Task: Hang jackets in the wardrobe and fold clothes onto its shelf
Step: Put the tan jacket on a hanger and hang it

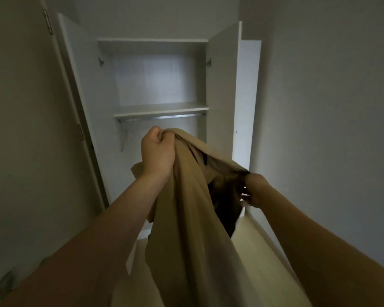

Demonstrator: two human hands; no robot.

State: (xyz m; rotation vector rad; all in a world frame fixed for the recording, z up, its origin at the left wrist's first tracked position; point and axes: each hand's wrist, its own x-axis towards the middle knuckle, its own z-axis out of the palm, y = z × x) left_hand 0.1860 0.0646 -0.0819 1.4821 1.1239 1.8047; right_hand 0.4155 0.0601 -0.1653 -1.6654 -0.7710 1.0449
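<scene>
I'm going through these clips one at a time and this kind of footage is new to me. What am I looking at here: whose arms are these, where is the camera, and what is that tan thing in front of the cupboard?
There is no machine here. A person wears a wide-angle camera on their head, looking forward and down, so the two bare arms reaching in from the bottom are their own. It is the only view.

The left hand grips a bunched upper part of a tan garment, probably a jacket or coat, with a dark lining. The right hand holds another part of it, lower and to the side. The rest of the cloth hangs down between the arms.

Ahead stands a white wardrobe with both doors open. It has a shelf with nothing visible on it, and a metal hanging rail just beneath. The garment is not yet on the rail.
</scene>
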